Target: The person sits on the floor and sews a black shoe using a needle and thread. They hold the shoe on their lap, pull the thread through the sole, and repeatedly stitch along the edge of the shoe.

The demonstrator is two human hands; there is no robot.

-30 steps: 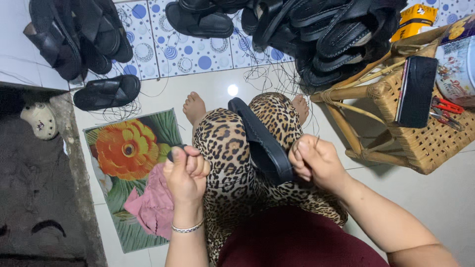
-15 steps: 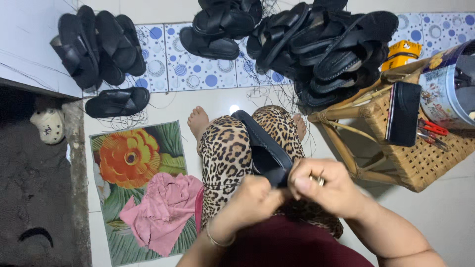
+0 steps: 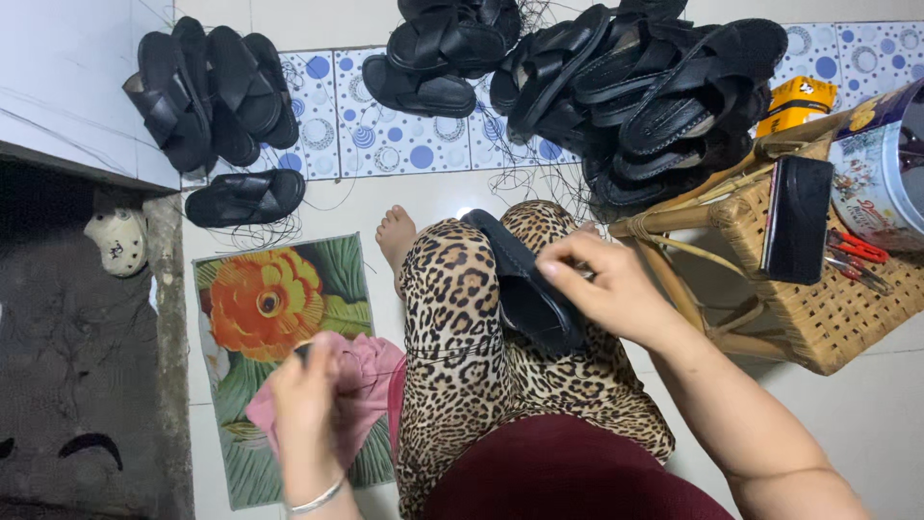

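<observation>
A black sandal [image 3: 525, 289] lies across my lap on the leopard-print trousers. My right hand [image 3: 606, 284] rests on its right edge, fingers curled over it and gripping it. My left hand [image 3: 306, 397] is lower left, over a pink cloth [image 3: 371, 371] that lies on a mat [image 3: 265, 299] printed with an orange flower. Its fingers are closed around something small and dark; I cannot tell what that is. A bangle circles the left wrist.
Piles of black sandals lie at the back left [image 3: 212, 96], back centre [image 3: 438, 58] and back right [image 3: 664, 96]. A single sandal [image 3: 245, 197] lies near the mat. A wicker stool [image 3: 818, 308] at right carries a black phone [image 3: 797, 220], red scissors [image 3: 857, 248] and a tin [image 3: 881, 173].
My left hand has left the sandal and swung down left to the pink cloth. My right hand stays on the sandal.
</observation>
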